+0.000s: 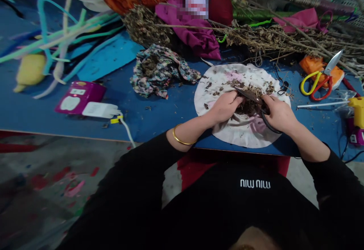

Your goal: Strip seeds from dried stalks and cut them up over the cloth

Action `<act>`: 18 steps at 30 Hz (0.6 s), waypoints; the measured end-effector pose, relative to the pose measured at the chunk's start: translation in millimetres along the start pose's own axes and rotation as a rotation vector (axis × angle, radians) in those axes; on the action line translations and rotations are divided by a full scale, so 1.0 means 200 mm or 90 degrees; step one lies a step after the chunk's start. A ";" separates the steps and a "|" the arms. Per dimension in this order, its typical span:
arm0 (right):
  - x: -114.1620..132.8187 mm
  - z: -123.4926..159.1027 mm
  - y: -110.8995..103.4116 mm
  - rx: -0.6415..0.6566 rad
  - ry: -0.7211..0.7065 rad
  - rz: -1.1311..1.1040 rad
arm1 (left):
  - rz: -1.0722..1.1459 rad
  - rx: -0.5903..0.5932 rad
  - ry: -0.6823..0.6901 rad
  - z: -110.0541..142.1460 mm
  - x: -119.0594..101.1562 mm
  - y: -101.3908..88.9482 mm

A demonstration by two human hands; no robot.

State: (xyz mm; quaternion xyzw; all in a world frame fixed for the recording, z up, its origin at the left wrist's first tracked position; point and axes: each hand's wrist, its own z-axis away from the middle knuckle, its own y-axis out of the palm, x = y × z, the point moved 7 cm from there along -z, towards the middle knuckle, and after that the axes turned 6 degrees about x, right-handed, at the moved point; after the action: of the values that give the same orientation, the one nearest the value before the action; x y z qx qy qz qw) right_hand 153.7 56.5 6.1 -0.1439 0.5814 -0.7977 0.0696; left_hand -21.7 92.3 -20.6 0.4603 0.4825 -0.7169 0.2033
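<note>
A round piece of white and pink cloth (244,140) lies spread on the blue table, with a heap of dry brown plant bits (246,108) at its middle. My right hand (278,113) is closed around the handles of dark scissors (250,95). Their blades point left over the heap, toward my other hand. With thumb and fingers pinched together, my left hand (226,108) holds some of the dried plant matter beside the blades. Exactly what lies between the blades is too small to make out.
A flowered cloth bundle (159,70) and a purple device (82,98) lie leftward. Red-and-yellow-handled scissors (321,81) and a yellow glue gun (356,110) are at right. Dried stalks (267,39) and purple cloth (193,34) line the back; colored tubes (65,41) lie far left.
</note>
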 end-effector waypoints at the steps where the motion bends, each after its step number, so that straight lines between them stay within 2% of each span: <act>1: 0.00 0.00 0.00 0.003 0.005 0.005 | 0.019 0.003 -0.005 0.00 0.00 0.00; 5: 0.00 -0.01 0.01 0.009 0.008 0.013 | 0.102 0.020 -0.024 0.00 0.01 0.01; 9: 0.01 0.00 -0.01 -0.008 0.009 0.026 | 0.121 0.046 -0.019 -0.01 0.02 0.04; 18: 0.01 -0.01 0.02 0.040 0.029 0.042 | 0.252 0.073 -0.078 0.01 0.01 0.05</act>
State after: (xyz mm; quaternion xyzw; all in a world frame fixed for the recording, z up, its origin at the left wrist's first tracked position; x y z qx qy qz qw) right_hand 151.2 56.5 1.5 -0.1040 0.5620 -0.8159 0.0870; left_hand -16.1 86.4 -28.1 0.5125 0.3275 -0.7161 0.3425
